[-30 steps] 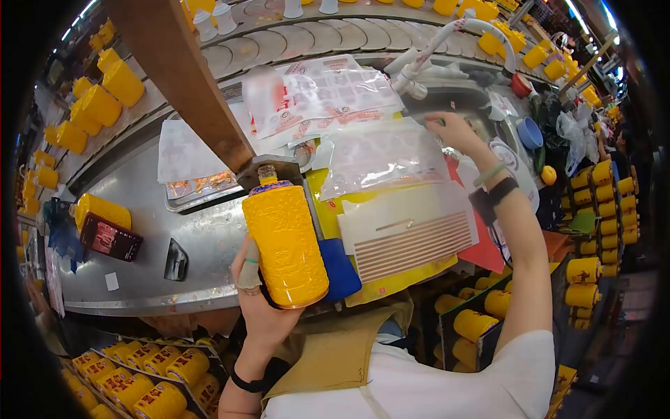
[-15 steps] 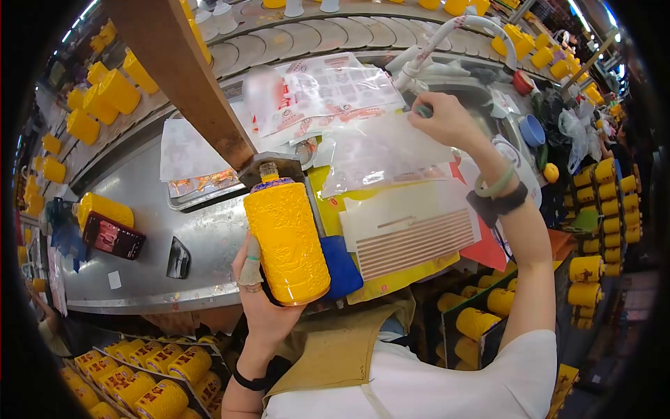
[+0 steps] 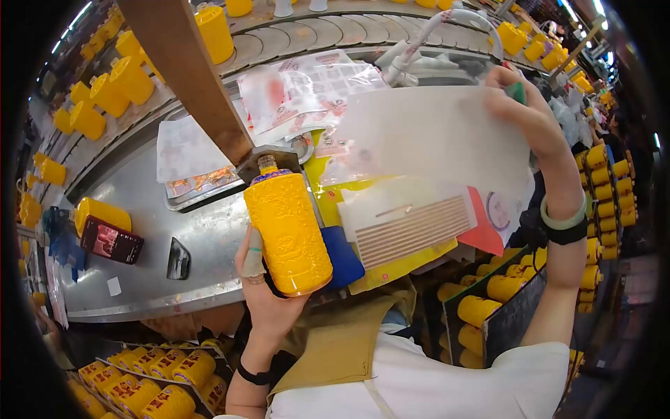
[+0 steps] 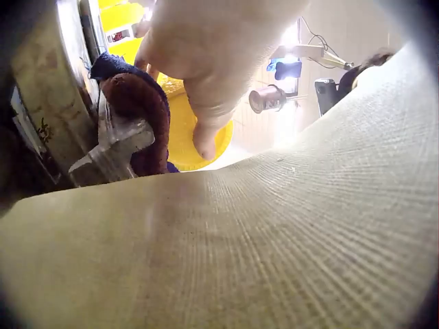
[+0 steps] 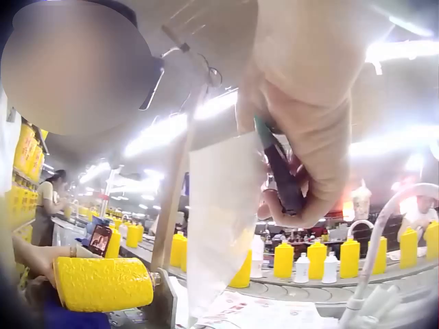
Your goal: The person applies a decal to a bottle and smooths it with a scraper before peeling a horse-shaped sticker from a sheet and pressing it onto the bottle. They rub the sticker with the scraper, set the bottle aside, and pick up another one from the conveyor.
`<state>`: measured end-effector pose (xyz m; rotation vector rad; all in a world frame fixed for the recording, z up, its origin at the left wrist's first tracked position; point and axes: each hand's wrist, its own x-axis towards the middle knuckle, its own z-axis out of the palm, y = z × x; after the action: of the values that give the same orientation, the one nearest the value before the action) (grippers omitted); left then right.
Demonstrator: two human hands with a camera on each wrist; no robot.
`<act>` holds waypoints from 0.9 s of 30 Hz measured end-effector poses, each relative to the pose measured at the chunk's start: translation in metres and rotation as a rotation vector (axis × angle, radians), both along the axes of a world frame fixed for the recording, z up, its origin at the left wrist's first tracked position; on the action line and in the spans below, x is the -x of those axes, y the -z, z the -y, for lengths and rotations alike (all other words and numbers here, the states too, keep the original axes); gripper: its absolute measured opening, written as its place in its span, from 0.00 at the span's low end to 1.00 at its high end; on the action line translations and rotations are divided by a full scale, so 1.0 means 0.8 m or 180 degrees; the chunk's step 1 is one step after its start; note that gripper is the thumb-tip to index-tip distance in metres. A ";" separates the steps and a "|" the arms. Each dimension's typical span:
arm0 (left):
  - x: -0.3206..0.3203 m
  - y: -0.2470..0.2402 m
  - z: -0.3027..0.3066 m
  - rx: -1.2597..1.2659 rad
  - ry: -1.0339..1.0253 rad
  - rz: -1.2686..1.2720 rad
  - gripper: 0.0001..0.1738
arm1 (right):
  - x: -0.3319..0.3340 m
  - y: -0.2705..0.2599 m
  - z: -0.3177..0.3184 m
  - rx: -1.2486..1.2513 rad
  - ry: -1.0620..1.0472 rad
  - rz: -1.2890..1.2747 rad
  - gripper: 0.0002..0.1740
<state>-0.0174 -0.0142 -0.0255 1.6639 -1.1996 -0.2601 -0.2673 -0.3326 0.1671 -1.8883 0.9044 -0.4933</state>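
Observation:
My left hand (image 3: 269, 307) grips the lower side of a yellow embossed bottle (image 3: 287, 234), with wraps on some fingers. The bottle's neck sits at a metal bracket (image 3: 269, 159) on a slanting wooden bar (image 3: 188, 70). In the left wrist view, the fingers curl round the bottle's yellow base (image 4: 184, 137). My right hand (image 3: 527, 112) pinches the edge of a translucent white sheet (image 3: 433, 133), raised over the papers. A slim dark tool with a green end (image 5: 281, 168) is also held in its curled fingers; its exact kind cannot be made out.
A striped sheet (image 3: 415, 237) and yellow folder lie below. A blue cloth (image 3: 342, 258) sits beside the bottle. At left are a phone (image 3: 112, 241) and another yellow bottle (image 3: 105, 211). Behind runs a conveyor (image 3: 307, 35). A white faucet pipe (image 3: 447, 21) arches at the back.
My right hand reached to the stack, grasped a translucent sheet and lifted it toward the right. The left hand and bottle have stayed nearly in place.

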 end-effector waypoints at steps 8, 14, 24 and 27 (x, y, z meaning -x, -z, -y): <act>-0.040 -0.051 0.003 -0.0198 0.0660 0.0660 0.79 | 0.076 -0.029 -0.034 0.0565 0.0321 0.0100 0.14; -0.055 -0.106 0.037 0.0182 0.1011 0.0196 0.62 | 0.064 -0.068 -0.082 0.1179 0.0294 0.0035 0.15; -0.009 -0.111 0.122 -0.0536 0.1561 -0.2447 0.31 | 0.070 -0.084 -0.114 0.1188 0.0139 0.0497 0.17; 0.000 -0.115 0.119 -0.0732 0.1257 -0.2107 0.25 | 0.093 -0.069 -0.110 0.1133 0.0502 0.0506 0.16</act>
<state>-0.0177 -0.1096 0.0668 1.3421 -0.9886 -1.1355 -0.3415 -0.2446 0.2227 -2.0661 0.9081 -0.9383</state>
